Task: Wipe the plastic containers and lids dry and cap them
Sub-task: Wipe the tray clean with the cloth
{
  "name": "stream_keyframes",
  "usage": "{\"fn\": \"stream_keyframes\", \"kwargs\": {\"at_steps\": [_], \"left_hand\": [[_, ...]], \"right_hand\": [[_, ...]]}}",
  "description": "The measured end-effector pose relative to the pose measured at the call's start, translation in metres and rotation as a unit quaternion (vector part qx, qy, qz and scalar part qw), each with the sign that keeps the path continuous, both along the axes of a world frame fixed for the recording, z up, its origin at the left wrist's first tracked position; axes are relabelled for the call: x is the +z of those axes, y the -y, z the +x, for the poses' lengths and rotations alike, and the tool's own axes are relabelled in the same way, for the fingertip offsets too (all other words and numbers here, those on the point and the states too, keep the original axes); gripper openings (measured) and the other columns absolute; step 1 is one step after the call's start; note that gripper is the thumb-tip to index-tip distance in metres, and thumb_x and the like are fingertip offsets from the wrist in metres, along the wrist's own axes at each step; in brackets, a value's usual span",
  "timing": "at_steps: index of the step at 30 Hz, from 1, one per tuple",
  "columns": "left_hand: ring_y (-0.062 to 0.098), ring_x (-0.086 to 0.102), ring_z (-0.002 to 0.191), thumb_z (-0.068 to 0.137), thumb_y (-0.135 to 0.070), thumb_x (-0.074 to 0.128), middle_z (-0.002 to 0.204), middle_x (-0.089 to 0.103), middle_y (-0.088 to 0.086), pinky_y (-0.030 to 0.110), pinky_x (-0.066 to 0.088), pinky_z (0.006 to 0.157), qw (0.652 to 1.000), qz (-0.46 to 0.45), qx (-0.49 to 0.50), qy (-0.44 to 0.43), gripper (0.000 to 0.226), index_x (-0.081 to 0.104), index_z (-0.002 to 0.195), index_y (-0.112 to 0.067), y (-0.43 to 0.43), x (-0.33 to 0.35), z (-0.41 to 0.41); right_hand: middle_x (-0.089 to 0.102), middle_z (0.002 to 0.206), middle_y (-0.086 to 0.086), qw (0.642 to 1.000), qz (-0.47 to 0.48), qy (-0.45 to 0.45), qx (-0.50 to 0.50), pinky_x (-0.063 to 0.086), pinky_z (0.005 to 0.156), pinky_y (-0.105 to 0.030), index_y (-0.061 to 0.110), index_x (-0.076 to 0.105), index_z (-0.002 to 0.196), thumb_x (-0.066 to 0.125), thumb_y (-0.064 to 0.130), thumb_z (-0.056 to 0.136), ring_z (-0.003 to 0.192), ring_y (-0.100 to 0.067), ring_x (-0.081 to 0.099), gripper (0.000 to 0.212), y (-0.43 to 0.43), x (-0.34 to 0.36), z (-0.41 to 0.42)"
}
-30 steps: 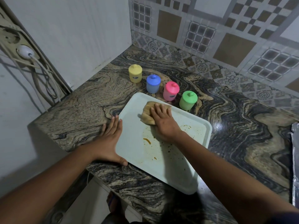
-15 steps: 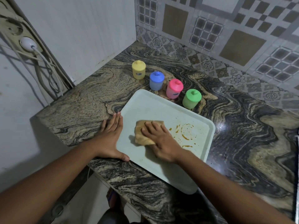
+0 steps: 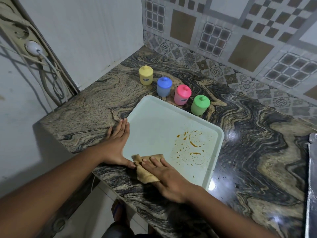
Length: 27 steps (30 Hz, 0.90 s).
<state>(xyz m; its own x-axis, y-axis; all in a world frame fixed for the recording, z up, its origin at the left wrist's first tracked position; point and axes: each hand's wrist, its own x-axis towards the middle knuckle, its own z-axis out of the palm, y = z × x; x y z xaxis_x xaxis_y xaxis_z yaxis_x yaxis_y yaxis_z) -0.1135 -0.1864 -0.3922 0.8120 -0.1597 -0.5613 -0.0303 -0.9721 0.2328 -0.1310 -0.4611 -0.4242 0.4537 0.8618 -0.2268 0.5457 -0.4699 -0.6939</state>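
Note:
Four capped plastic containers stand in a row on the counter behind the tray: yellow point(image 3: 146, 75), blue point(image 3: 164, 86), pink point(image 3: 182, 94) and green point(image 3: 200, 105). A pale tray point(image 3: 154, 124) lies in front of them, with brown stains on its right half. My right hand point(image 3: 167, 177) presses flat on a tan cloth point(image 3: 145, 172) at the tray's near left corner. My left hand point(image 3: 116, 145) lies flat on the counter, fingers straight, against the tray's left edge.
The marbled stone counter point(image 3: 257, 152) meets a white wall on the left and a tiled wall behind. A power strip with a white plug point(image 3: 32, 48) and cables hangs on the left wall. A metal edge point(image 3: 311, 177) shows at far right.
My right hand has dragged the cloth from the tray's far side toward me to its near left corner. The stains on the right half are uncovered. My left hand has stayed at the tray's edge.

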Motion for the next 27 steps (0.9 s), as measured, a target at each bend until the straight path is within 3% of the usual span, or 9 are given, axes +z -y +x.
{"fn": "stream_keyframes", "kwargs": {"at_steps": [5,12,17,20,22,24,27], "left_hand": [[0.015,-0.052,0.133,0.051,-0.097,0.055,0.143,-0.058,-0.003,0.052,-0.016,0.120,1.000,0.003,0.003,0.002,0.157,-0.045,0.141,-0.016,0.000,0.000,-0.001],[0.016,-0.052,0.133,0.051,-0.096,0.056,0.144,-0.057,-0.002,0.053,-0.016,0.120,1.000,0.006,0.003,-0.001,0.157,-0.043,0.142,-0.016,0.002,0.002,-0.001],[0.017,-0.053,0.133,0.046,-0.099,0.054,0.144,-0.057,-0.001,0.055,-0.017,0.119,1.000,0.005,0.001,-0.007,0.160,-0.044,0.142,-0.016,0.001,0.001,-0.001],[0.017,-0.052,0.133,0.047,-0.098,0.055,0.144,-0.057,-0.001,0.055,-0.016,0.119,1.000,0.007,0.002,-0.006,0.160,-0.044,0.142,-0.016,0.002,0.002,-0.001],[0.017,-0.053,0.133,0.047,-0.099,0.055,0.144,-0.057,-0.001,0.055,-0.016,0.119,1.000,0.005,0.000,-0.006,0.160,-0.045,0.141,-0.016,0.002,0.002,-0.002],[0.017,-0.052,0.133,0.048,-0.099,0.054,0.144,-0.057,-0.001,0.055,-0.016,0.119,1.000,0.004,-0.002,-0.004,0.160,-0.046,0.140,-0.016,0.001,0.003,-0.002],[0.016,-0.053,0.133,0.049,-0.099,0.055,0.143,-0.058,-0.001,0.054,-0.018,0.119,1.000,0.001,-0.004,-0.004,0.159,-0.047,0.139,-0.016,0.001,0.003,-0.003]], "right_hand": [[0.016,0.169,0.008,0.998,0.005,-0.062,-0.020,-0.007,0.128,-0.032,0.026,0.019,0.163,0.040,0.017,0.105,0.157,-0.009,-0.001,0.063,0.001,0.010,-0.005],[0.022,0.168,0.004,0.992,-0.009,-0.108,-0.066,0.007,0.129,-0.033,0.037,0.024,0.160,0.038,0.028,0.108,0.157,-0.015,0.009,0.054,0.009,0.020,-0.011],[0.033,0.164,0.007,0.986,-0.024,-0.132,-0.100,0.022,0.125,-0.033,0.035,0.033,0.157,0.042,0.033,0.108,0.152,-0.014,0.029,0.050,0.011,0.023,-0.016],[0.051,0.152,0.009,0.966,-0.004,-0.207,-0.152,0.031,0.121,-0.033,0.027,0.052,0.147,0.044,0.032,0.107,0.141,-0.011,0.044,0.041,0.018,0.031,-0.014],[0.065,0.134,0.006,0.934,0.038,-0.291,-0.204,0.042,0.110,-0.030,0.019,0.064,0.133,0.046,0.027,0.107,0.124,-0.011,0.058,0.032,0.023,0.036,-0.011],[0.072,0.121,0.001,0.875,0.116,-0.383,-0.273,0.047,0.099,-0.030,0.013,0.070,0.125,0.051,0.029,0.100,0.112,-0.013,0.065,0.036,0.027,0.040,-0.008],[0.073,0.120,-0.012,0.711,0.248,-0.546,-0.368,0.056,0.090,-0.036,0.008,0.076,0.117,0.064,0.022,0.093,0.104,-0.023,0.072,0.030,0.032,0.044,-0.003]]}}
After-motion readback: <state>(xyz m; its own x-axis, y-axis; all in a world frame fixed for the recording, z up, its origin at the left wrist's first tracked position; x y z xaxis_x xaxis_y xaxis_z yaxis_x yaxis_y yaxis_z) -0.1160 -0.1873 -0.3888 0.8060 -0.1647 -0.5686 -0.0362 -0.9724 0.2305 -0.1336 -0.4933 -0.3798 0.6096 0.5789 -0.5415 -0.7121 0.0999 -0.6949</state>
